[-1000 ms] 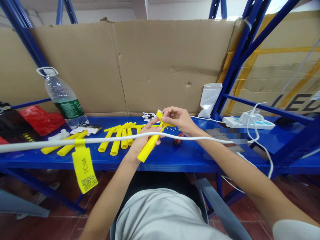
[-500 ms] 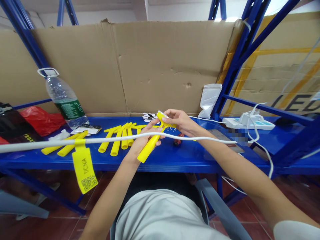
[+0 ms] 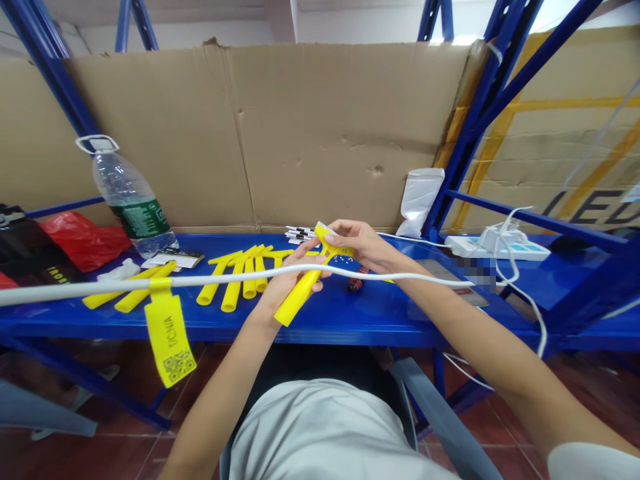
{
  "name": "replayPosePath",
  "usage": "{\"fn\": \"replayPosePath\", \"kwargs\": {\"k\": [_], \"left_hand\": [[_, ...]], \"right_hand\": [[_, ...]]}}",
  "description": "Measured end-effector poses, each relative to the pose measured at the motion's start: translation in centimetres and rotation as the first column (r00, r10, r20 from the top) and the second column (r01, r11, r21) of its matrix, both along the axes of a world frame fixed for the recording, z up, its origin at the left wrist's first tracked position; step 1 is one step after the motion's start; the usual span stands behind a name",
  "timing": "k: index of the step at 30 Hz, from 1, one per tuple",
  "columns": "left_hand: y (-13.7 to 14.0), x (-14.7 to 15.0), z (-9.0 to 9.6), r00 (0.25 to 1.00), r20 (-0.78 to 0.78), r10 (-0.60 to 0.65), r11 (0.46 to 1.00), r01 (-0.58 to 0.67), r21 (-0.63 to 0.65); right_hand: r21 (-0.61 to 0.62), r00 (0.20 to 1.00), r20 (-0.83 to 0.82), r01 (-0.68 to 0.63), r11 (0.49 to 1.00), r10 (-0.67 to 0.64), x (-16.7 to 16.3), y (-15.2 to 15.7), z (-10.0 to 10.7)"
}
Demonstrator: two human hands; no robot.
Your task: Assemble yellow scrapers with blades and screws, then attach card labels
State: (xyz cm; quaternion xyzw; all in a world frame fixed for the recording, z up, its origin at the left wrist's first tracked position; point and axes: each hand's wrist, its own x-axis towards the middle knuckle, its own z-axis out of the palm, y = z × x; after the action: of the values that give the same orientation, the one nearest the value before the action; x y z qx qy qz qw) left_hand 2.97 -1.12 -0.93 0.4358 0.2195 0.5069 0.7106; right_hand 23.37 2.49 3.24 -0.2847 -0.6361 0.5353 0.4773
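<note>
Above the blue table, both hands hold one yellow T-shaped scraper [image 3: 299, 298], tilted with its round handle pointing down and to the left. Fingers of my left hand [image 3: 286, 283] wrap the handle near its neck. At the wide head, my right hand [image 3: 361, 241] grips with thumb and fingers, covering part of it. A pale strip shows along the head's top edge. Just beyond the hands lie small shiny screws [image 3: 343, 259], too tiny to make out fully. A dark red and black tool [image 3: 356, 283] rests under my right wrist, partly hidden.
A white cable [image 3: 400, 275] with a yellow tag [image 3: 170, 340] crosses in front of the hands. Several similar yellow scrapers [image 3: 231, 293] lie left, beside a water bottle [image 3: 133, 207]. Black-and-white strips [image 3: 300, 235] sit behind; a power strip [image 3: 500, 247] stands right.
Almost nothing differs. Both hands keep the same hold on the yellow scraper, with only a very slight shift at its head.
</note>
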Motion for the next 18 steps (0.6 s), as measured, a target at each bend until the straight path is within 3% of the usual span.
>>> {"fn": "replayPosePath", "kwargs": {"k": [18], "left_hand": [[-0.2,0.02,0.1,1.0,0.009,0.0,1.0,0.0,-0.001]], "right_hand": [[0.026,1.0,0.016,0.001,1.0,-0.001,-0.15,-0.17,0.05]]}}
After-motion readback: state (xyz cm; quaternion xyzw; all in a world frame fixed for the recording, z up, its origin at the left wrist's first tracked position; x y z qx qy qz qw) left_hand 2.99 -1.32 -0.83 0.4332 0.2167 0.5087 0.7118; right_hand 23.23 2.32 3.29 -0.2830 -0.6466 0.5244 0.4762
